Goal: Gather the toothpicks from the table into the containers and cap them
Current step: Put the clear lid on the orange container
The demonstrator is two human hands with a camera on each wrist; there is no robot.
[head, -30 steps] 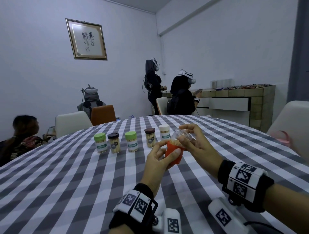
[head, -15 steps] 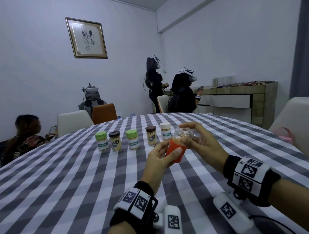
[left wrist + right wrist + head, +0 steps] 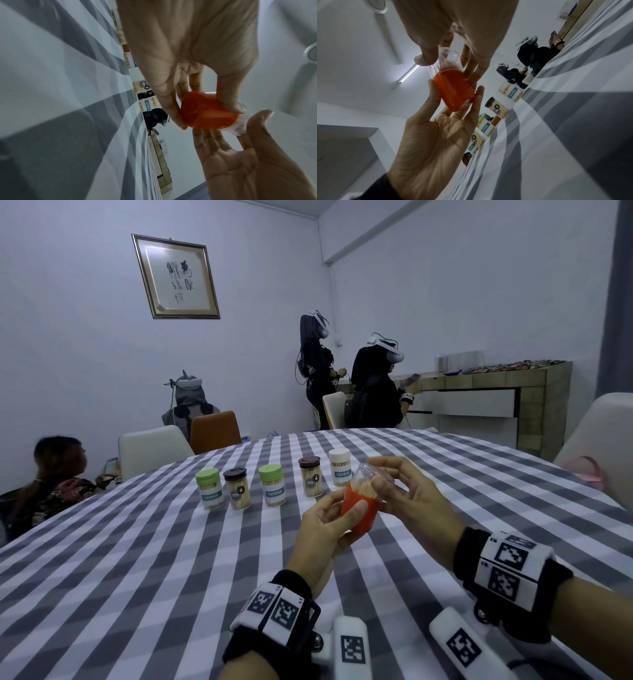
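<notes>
The left hand (image 3: 325,525) grasps an orange container (image 3: 359,513) from below, thumb on its front and fingers behind, holding it in the air above the checked table (image 3: 137,577), toward the table's middle and nearer the person than the row of jars. The container is filled with toothpicks (image 3: 363,486), their pale tips showing above its orange rim. The right hand (image 3: 404,491) pinches a clear cap (image 3: 371,474) between thumb and fingers and holds it over the container's mouth, covering the toothpick tips; the cap sits tilted, and whether it is fully seated cannot be told. In the right wrist view the clear cap (image 3: 447,59) meets the top of the orange container (image 3: 453,92), with the right thumb pressed on the cap's side.

Five capped toothpick jars stand upright in a row on the table, beyond the hands and toward its far edge: a green-capped jar (image 3: 209,488), a dark-capped jar (image 3: 237,488), a second green-capped jar (image 3: 273,484), a brown-capped jar (image 3: 310,476) and a white-capped jar (image 3: 340,471). They stand apart from one another.
</notes>
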